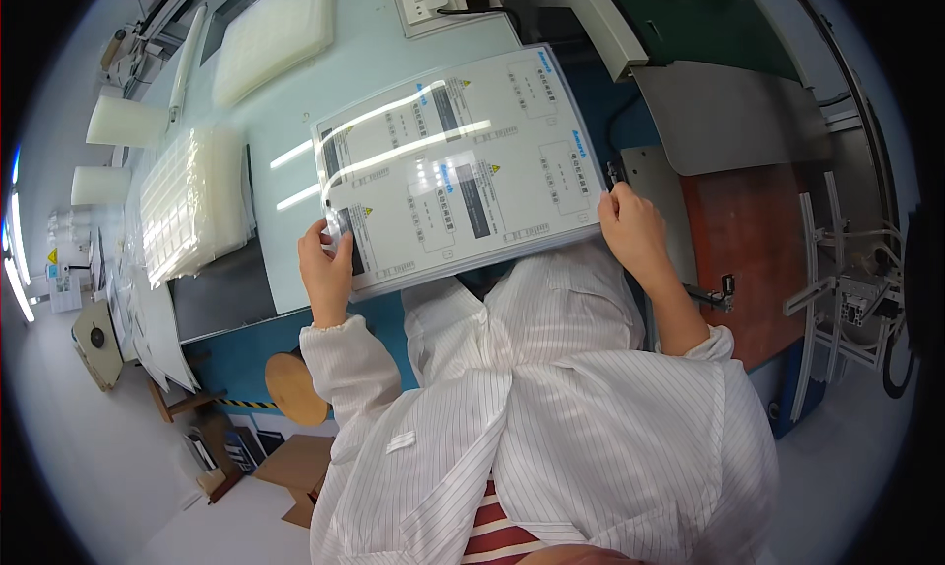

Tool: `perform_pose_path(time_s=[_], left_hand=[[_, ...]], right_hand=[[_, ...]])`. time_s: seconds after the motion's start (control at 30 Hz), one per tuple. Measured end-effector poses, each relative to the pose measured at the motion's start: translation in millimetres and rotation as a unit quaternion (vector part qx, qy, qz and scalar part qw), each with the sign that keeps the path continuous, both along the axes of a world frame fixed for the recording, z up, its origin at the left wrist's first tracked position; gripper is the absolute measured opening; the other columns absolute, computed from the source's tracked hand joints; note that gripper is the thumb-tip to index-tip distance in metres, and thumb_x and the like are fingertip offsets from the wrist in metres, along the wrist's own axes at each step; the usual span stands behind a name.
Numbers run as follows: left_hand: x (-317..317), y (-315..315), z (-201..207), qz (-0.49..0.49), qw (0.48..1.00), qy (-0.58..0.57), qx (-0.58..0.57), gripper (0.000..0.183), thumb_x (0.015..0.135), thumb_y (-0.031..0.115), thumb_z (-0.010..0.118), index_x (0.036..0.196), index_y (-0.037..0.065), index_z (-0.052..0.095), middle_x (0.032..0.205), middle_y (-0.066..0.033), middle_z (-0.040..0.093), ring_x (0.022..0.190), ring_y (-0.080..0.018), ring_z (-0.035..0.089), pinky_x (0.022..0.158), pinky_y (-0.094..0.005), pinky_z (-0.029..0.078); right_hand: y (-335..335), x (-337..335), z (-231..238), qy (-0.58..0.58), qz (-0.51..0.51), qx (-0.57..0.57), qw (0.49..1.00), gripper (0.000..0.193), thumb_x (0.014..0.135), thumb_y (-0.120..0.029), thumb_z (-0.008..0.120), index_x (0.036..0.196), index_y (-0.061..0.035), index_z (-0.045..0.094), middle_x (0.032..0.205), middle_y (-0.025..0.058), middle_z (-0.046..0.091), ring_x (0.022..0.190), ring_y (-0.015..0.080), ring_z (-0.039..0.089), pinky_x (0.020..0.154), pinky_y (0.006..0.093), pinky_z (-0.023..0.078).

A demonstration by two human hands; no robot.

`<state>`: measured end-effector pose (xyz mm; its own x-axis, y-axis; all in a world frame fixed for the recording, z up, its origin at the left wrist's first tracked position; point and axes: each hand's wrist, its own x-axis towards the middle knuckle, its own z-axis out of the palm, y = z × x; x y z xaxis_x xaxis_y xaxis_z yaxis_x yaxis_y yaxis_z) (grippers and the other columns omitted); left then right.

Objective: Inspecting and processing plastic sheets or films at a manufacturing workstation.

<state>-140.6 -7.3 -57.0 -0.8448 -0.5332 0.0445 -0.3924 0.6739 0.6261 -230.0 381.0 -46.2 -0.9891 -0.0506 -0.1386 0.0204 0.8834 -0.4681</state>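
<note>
A stack of glossy printed plastic sheets (522, 176) lies tilted in front of me, its near edge over my lap and its far part over the glass table. Dark panels, blue marks and small yellow triangles repeat across the top sheet. My left hand (327, 273) grips the near left corner, thumb on top. At the right edge, the curled fingers of my right hand (638, 232) close on the near right corner; what their tips do underneath is hidden. A small dark fitting shows just beyond those fingers.
On the glass table (281, 161), a bagged stack of translucent sheets (197, 201) stands at left and a pale stack (276, 38) farther back. A white socket box (428, 2) sits at the far edge. A machine with a grey plate (728, 117) and reddish surface (743, 260) is right.
</note>
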Motion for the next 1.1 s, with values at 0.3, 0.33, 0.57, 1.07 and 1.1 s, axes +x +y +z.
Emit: perform_pose_path(time_s=[0.3, 0.33, 0.57, 1.07, 1.1], left_hand=[[0.2, 1.1, 3.5, -0.003, 0.998, -0.020, -0.067, 0.045, 0.084, 0.020, 0.067, 0.123, 0.003, 0.053, 0.101, -0.0113, 0.051, 0.070, -0.0165, 0.052, 0.068, -0.0292, 0.048], [0.8, -1.2, 2.8, -0.001, 0.997, -0.020, -0.068, 0.045, 0.084, 0.020, 0.067, 0.123, 0.003, 0.053, 0.101, -0.0113, 0.051, 0.070, -0.0165, 0.052, 0.068, -0.0292, 0.048], [-23.2, -22.7, -9.2, 0.001, 0.999, 0.015, -0.032, 0.044, 0.087, 0.022, 0.064, 0.123, 0.000, 0.052, 0.103, -0.0125, 0.052, 0.074, -0.0169, 0.053, 0.071, -0.0294, 0.047], [-41.7, -15.6, -34.9, 0.054, 0.983, 0.122, -0.127, 0.042, 0.088, 0.019, 0.058, 0.124, -0.001, 0.052, 0.095, -0.0109, 0.052, 0.089, -0.0252, 0.049, 0.081, -0.0366, 0.041], [-42.4, -14.4, -34.0, 0.055, 0.983, 0.119, -0.128, 0.041, 0.088, 0.018, 0.058, 0.124, -0.001, 0.051, 0.093, -0.0105, 0.051, 0.089, -0.0257, 0.049, 0.082, -0.0370, 0.040]], right_hand=[[-6.3, 1.3, 2.6, 0.049, 0.006, 0.041, 0.998, 0.024, 0.090, -0.023, 0.054, 0.083, -0.0007, 0.051, 0.073, 0.0150, 0.060, 0.067, 0.0343, 0.061, 0.062, 0.0432, 0.046], [-6.1, 0.9, 3.5, 0.049, 0.008, 0.040, 0.998, 0.024, 0.090, -0.023, 0.054, 0.083, -0.0007, 0.051, 0.073, 0.0150, 0.060, 0.067, 0.0343, 0.061, 0.062, 0.0432, 0.046], [44.6, -58.7, 12.3, 0.050, -0.054, -0.196, 0.978, 0.026, 0.089, -0.023, 0.061, 0.103, -0.0028, 0.053, 0.083, 0.0034, 0.059, 0.070, 0.0133, 0.057, 0.061, 0.0289, 0.047], [182.3, -214.0, -5.1, 0.050, -0.370, -0.761, 0.530, 0.057, 0.090, -0.007, 0.046, 0.139, 0.0082, 0.021, 0.146, 0.0226, 0.020, 0.139, 0.0359, 0.018, 0.113, 0.0449, 0.023], [185.5, -219.8, -5.1, 0.051, -0.363, -0.762, 0.534, 0.057, 0.090, -0.007, 0.046, 0.139, 0.0082, 0.021, 0.146, 0.0226, 0.020, 0.139, 0.0359, 0.018, 0.113, 0.0449, 0.023]])
